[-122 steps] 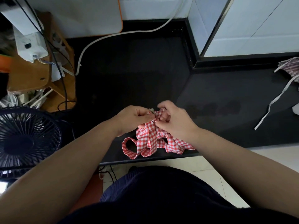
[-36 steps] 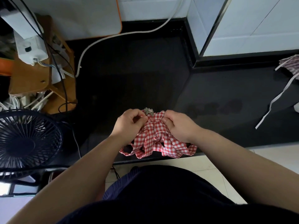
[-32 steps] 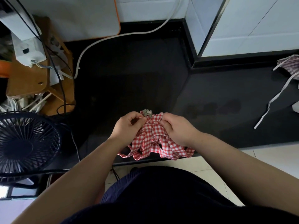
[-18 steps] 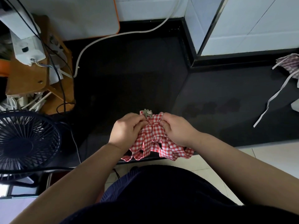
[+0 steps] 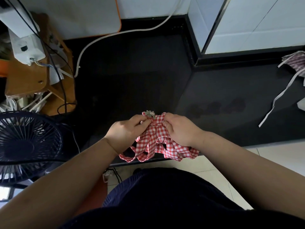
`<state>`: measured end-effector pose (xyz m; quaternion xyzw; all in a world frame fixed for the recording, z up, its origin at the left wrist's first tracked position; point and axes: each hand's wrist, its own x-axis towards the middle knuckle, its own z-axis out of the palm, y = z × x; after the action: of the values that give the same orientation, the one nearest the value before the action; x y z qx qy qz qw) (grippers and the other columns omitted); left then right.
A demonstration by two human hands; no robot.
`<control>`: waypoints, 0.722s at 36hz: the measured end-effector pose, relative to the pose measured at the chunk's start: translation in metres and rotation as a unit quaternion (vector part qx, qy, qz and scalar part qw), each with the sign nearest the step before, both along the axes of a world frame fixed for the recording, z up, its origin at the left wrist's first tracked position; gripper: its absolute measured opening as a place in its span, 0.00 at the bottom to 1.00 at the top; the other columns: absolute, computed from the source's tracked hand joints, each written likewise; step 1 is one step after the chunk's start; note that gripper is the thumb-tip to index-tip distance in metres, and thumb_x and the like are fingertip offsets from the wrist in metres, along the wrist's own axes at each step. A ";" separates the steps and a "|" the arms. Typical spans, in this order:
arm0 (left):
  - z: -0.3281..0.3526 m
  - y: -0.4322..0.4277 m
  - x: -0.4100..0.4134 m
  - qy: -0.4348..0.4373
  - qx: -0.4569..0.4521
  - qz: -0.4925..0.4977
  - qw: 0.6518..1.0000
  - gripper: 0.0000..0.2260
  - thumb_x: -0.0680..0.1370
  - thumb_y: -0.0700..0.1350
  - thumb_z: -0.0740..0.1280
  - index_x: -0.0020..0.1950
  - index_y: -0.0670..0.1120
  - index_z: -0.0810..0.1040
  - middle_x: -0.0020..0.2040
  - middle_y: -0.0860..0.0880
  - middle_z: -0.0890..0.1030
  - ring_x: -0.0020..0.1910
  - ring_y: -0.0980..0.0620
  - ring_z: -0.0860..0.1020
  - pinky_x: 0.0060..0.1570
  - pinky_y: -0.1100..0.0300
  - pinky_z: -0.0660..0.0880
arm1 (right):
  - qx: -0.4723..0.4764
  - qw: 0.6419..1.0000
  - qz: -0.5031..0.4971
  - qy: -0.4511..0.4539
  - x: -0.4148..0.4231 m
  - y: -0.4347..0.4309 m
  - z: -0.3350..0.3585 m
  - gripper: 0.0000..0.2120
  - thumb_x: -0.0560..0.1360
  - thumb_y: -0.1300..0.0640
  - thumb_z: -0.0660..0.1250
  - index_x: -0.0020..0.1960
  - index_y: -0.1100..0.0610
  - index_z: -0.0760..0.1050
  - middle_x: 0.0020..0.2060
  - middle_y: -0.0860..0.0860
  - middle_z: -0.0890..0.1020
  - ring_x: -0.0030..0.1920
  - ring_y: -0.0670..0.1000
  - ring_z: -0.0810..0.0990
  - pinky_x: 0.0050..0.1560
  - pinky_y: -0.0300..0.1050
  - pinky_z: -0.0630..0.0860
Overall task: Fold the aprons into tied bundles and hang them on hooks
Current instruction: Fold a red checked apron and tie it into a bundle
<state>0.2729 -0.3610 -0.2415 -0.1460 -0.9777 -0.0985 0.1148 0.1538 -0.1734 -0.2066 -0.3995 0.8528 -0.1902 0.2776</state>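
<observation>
In the head view, a red-checked apron is seen bunched at the near edge of the black desk; its looped straps are draped over that edge. The gathered top of the apron is gripped on its left side by the left hand, fingers curled into the cloth; the right side is pinched by the right hand, fingers likewise curled round the fabric. A small grey tuft is seen just above the apron, touching the left fingertips; what it is cannot be told. Far right of the apron, a second checked apron is laid at the desk's edge of view, with a white strap trailing from it; far left of the apron, a dark fan is placed; beyond the apron, a white cable is run across the desk.
</observation>
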 end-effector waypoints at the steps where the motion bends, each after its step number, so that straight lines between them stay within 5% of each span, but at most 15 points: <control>1: 0.000 0.000 0.000 -0.001 0.005 -0.010 1.000 0.16 0.76 0.41 0.66 0.64 0.41 0.73 0.58 0.42 0.78 0.37 0.49 0.82 0.26 0.58 0.79 | 0.001 1.000 0.000 0.001 0.000 0.000 0.000 0.12 0.83 0.55 0.51 0.59 0.58 0.69 0.44 0.47 0.72 0.38 0.43 0.69 0.39 0.32 0.64; 4: 0.000 0.003 -0.001 -0.009 0.028 -0.020 0.999 0.22 0.71 0.38 0.73 0.63 0.41 0.73 0.58 0.45 0.71 0.36 0.48 0.81 0.25 0.58 0.78 | -0.003 1.000 -0.006 -0.003 0.000 0.000 0.000 0.09 0.83 0.55 0.51 0.55 0.57 0.68 0.42 0.48 0.72 0.37 0.43 0.69 0.40 0.34 0.63; 7: 0.001 0.007 -0.003 -0.013 0.047 0.008 0.999 0.15 0.77 0.44 0.64 0.63 0.45 0.69 0.58 0.48 0.69 0.37 0.49 0.81 0.27 0.58 0.79 | -0.002 1.000 -0.014 -0.003 -0.001 -0.002 -0.002 0.07 0.83 0.56 0.51 0.53 0.56 0.67 0.40 0.46 0.70 0.34 0.41 0.67 0.36 0.35 0.61; 10: -0.002 0.010 0.000 -0.037 0.082 0.035 0.995 0.14 0.78 0.47 0.59 0.63 0.45 0.72 0.58 0.48 0.71 0.37 0.51 0.80 0.28 0.59 0.79 | 0.001 1.000 -0.016 -0.003 -0.001 -0.004 -0.002 0.05 0.83 0.56 0.51 0.50 0.54 0.64 0.35 0.44 0.68 0.34 0.42 0.67 0.33 0.32 0.64; 15: 0.003 0.028 0.001 -0.049 0.105 0.112 0.987 0.13 0.74 0.40 0.69 0.58 0.41 0.81 0.51 0.45 0.80 0.39 0.47 0.82 0.31 0.56 0.80 | 0.001 1.000 -0.019 -0.007 0.002 -0.004 -0.002 0.04 0.82 0.61 0.55 0.50 0.59 0.66 0.34 0.45 0.67 0.33 0.44 0.66 0.33 0.31 0.66; 19: 0.001 0.030 -0.002 -0.088 0.155 0.164 0.970 0.12 0.79 0.40 0.65 0.61 0.42 0.79 0.55 0.45 0.80 0.51 0.46 0.79 0.48 0.51 0.78 | 0.003 1.000 -0.003 0.002 0.002 -0.005 0.000 0.11 0.81 0.62 0.54 0.60 0.66 0.68 0.46 0.55 0.76 0.42 0.48 0.70 0.39 0.34 0.60; 22: -0.001 0.026 -0.001 -0.074 0.123 0.136 0.980 0.15 0.73 0.36 0.71 0.60 0.39 0.80 0.51 0.42 0.82 0.44 0.43 0.82 0.38 0.49 0.82 | 0.005 1.000 0.011 0.016 0.003 -0.007 0.001 0.15 0.82 0.62 0.54 0.66 0.67 0.66 0.54 0.60 0.77 0.50 0.55 0.75 0.41 0.32 0.59; 26: 0.000 0.026 -0.006 -0.043 0.087 0.113 0.989 0.15 0.75 0.45 0.61 0.53 0.37 0.82 0.41 0.44 0.82 0.34 0.45 0.81 0.28 0.52 0.80 | 0.003 0.999 0.034 0.031 0.005 -0.007 0.001 0.16 0.82 0.63 0.54 0.67 0.67 0.65 0.56 0.60 0.77 0.52 0.55 0.74 0.43 0.30 0.59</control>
<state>0.2665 -0.3350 -0.2412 -0.0193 -0.9796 -0.1759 0.0956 0.1589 -0.1806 -0.2055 -0.4327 0.8477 -0.1654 0.2585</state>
